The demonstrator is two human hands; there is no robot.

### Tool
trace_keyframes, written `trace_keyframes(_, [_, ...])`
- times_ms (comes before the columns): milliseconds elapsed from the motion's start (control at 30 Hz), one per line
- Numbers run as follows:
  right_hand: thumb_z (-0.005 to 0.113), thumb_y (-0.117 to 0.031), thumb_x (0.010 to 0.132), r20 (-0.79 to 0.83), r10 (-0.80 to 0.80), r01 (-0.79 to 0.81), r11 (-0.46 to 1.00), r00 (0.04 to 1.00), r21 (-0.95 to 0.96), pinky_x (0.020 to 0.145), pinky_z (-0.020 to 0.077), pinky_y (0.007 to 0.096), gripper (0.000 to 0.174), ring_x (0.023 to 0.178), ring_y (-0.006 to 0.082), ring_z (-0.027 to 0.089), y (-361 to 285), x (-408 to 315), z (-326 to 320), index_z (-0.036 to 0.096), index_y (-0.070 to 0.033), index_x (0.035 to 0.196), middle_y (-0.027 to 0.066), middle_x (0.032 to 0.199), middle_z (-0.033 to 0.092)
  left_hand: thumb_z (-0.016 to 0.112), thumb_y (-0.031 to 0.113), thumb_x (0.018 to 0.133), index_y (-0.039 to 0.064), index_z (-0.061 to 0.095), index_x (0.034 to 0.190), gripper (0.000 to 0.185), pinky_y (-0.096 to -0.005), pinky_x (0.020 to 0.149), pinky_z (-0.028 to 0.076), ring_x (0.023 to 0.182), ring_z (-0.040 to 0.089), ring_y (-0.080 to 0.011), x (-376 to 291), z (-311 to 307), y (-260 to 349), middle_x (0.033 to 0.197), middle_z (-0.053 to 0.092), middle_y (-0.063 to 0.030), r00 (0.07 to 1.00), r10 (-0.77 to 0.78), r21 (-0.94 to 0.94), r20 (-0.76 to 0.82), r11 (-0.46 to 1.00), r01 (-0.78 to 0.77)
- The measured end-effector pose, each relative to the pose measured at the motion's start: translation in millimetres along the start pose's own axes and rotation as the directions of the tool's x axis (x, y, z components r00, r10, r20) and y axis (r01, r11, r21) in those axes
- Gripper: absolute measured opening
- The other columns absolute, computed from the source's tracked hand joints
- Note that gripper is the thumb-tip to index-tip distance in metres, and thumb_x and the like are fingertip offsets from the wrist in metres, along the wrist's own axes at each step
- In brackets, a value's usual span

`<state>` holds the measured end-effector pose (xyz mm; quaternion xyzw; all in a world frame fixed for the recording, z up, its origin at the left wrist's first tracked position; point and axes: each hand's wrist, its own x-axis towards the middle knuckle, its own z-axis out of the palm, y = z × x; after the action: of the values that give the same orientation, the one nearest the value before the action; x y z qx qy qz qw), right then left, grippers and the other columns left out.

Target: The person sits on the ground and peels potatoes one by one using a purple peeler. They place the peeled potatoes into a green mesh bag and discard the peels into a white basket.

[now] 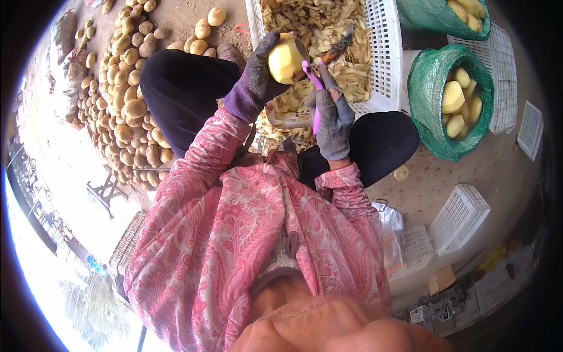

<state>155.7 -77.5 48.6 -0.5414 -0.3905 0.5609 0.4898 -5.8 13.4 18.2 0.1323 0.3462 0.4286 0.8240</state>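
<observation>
My left hand point(259, 79), in a purple and grey knit glove, holds a largely peeled potato point(286, 59) over a white plastic crate point(386, 53) of potato peelings point(299, 17). My right hand point(332, 116), in a worn grey glove, grips a purple-handled peeler point(316, 79), its head close beside the potato's right side. Whether the blade touches the potato cannot be told. Beyond the peeler, a tool with an orange and dark handle point(334, 50) lies on the peelings. A fingertip shows bare through the right glove.
Unpeeled potatoes point(132, 108) are heaped on the ground at left. At right, a green mesh bag point(418, 105) holds peeled potatoes point(453, 97) in liquid; another green mesh bag point(422, 17) stands beyond it. White crates point(459, 218) stand at lower right. A potato piece point(400, 173) lies near my right knee.
</observation>
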Motion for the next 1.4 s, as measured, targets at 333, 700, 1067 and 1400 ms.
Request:
trace_keyframes(333, [0.052,-0.007,0.093,-0.049,-0.164,0.154,0.973,0.985,-0.173,0.076,0.0471,0.0277,0.025,0.080,0.0122,0.059,41.8,-51.2,30.3,0.061,-0.002,0.115,0.0094,0.092,0.066,0.071,0.016,0.077,0.005,0.052,0.114,0.043,-0.0374,0.083,0.051,0.092,0.062,-0.0226,17.0,14.4,2.6,0.098,0.064,-0.0092,0.976,0.213,0.139,-0.036,0.969,-0.206])
trace_keyframes(700, [0.053,-0.012,0.094,-0.109,-0.075,0.073,0.997,0.991,-0.027,0.081,0.0427,0.0248,0.036,0.095,0.0122,0.054,10.7,1.1,20.1,0.052,-0.002,0.129,0.0088,0.110,0.060,0.061,0.041,0.083,0.012,0.052,0.114,0.043,-0.0458,0.090,0.047,0.098,0.059,-0.0261,-1.9,14.4,-15.0,0.108,0.059,-0.0098,0.982,0.140,0.107,-0.129,0.986,-0.127])
trace_keyframes(1067, [0.050,-0.008,0.095,-0.103,-0.025,0.029,0.999,0.994,0.038,0.067,0.0458,0.0241,0.034,0.073,0.0090,0.054,9.5,-27.2,18.2,0.053,-0.006,0.129,0.0026,0.091,0.063,0.066,0.020,0.081,0.007,0.046,0.123,0.048,-0.0346,0.092,0.048,0.100,0.061,-0.0201,6.8,11.1,4.2,0.111,0.062,-0.0092,0.998,-0.018,-0.311,0.056,0.950,0.035])
trace_keyframes(1400, [0.052,-0.006,0.093,-0.089,-0.064,0.058,0.996,0.994,-0.067,0.069,0.0479,0.0273,0.028,0.077,0.0111,0.057,27.1,-33.7,24.1,0.057,-0.001,0.120,0.0091,0.091,0.065,0.062,0.046,0.079,0.006,0.048,0.119,0.058,-0.0500,0.093,0.047,0.102,0.057,-0.0358,3.3,16.5,-17.5,0.109,0.058,-0.0183,0.973,-0.201,-0.447,-0.110,0.885,0.133])
